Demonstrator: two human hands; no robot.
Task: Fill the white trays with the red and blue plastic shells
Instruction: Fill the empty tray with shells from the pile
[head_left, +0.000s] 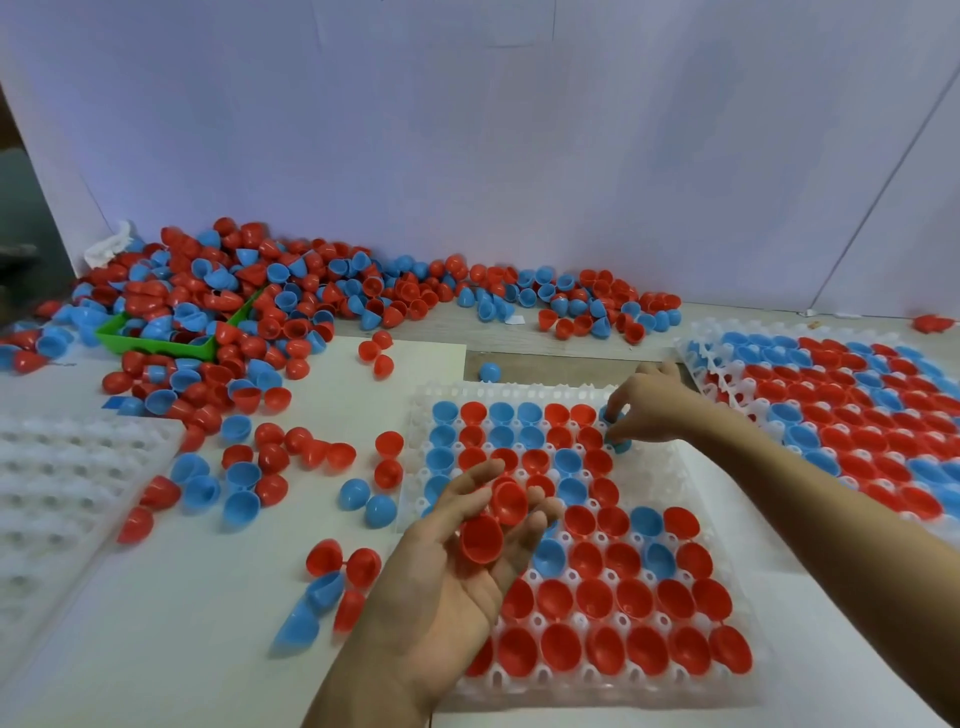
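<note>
1. While the right hand (649, 410) pinches a blue shell (615, 422) over the far right corner of the middle tray (680, 483), a tilted drop could leave it propped on the ridge instead of seated.
2. Lying palm-up over the tray, the left hand (467, 551) cradles two red shells (493, 519) on loosely curled fingers; a small tip would spill them onto rows already filled.
3. Empty pockets along the tray's right side sit under the reaching forearm, which could knock seated shells loose.
4. Loose shells (249, 483) scattered on the desk (208, 597) roll easily, and a filled tray (841, 410) lies just beside.
</note>
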